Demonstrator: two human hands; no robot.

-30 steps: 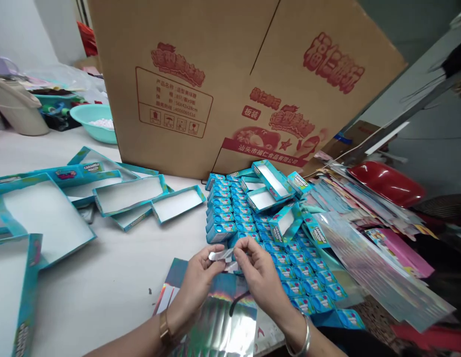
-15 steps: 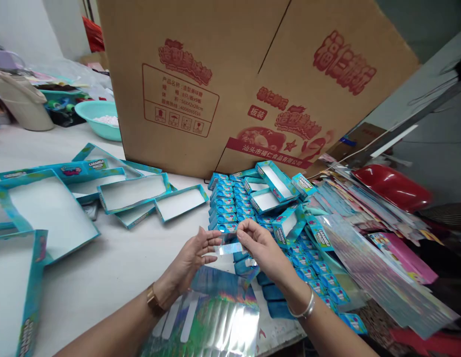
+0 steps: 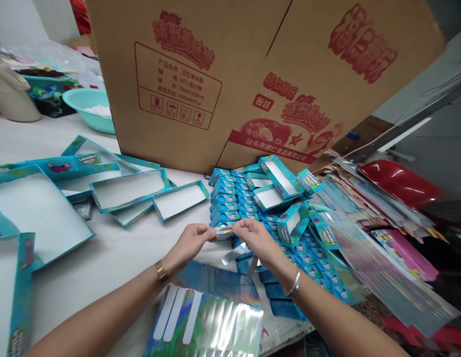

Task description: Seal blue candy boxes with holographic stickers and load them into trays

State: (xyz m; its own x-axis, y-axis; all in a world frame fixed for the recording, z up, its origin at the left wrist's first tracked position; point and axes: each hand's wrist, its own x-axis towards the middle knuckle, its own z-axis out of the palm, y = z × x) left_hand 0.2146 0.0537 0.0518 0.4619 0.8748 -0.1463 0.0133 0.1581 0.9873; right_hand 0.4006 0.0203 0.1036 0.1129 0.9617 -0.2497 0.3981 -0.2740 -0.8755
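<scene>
My left hand point(image 3: 191, 243) and my right hand point(image 3: 254, 237) pinch the two ends of a small shiny holographic strip point(image 3: 225, 231), holding it just above the white table, right in front of the rows of small blue boxes point(image 3: 230, 201). A loose silvery tail hangs below my right hand. Under my forearms lies a holographic sticker sheet point(image 3: 211, 317) with white gaps where strips are gone. Both wrists wear bracelets.
A big brown cardboard carton point(image 3: 252, 74) stands behind the blue boxes. Open blue trays point(image 3: 129, 188) lie on the table point(image 3: 114, 258) at left. A teal basin point(image 3: 89, 109) sits far left. Holographic sheets point(image 3: 379, 267) and a red object point(image 3: 401, 183) pile at right.
Both hands moved forward, away from me, toward the blue box rows. The left hand, open half a second ago, has closed on the strip's left end.
</scene>
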